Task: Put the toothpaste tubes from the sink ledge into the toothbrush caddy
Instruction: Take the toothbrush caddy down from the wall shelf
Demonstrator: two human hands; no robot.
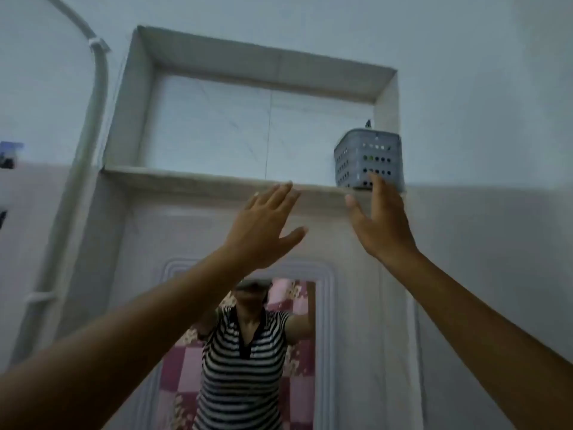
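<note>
Right hand [382, 218] splayed, empty, fingertips at caddy [369, 161] on niche ledge [198, 180] edge; left hand [263, 225] likewise, below clear ledge.

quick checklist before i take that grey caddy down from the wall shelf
1. Caddy located: ok. The grey caddy stands at the right end of the shelf in the wall niche.
2. Right hand ready: ok. It is open, fingertips at the caddy's lower front.
3. Left hand free: ok. It is open and empty, below the shelf edge.
4. Grip on the caddy: not ok. Neither hand has closed on it.
5. Caddy contents: cannot tell. Colours show through the holes and a dark tip pokes above the rim.
6. Toothpaste tubes in sight: not ok. None appear in this view.
</note>
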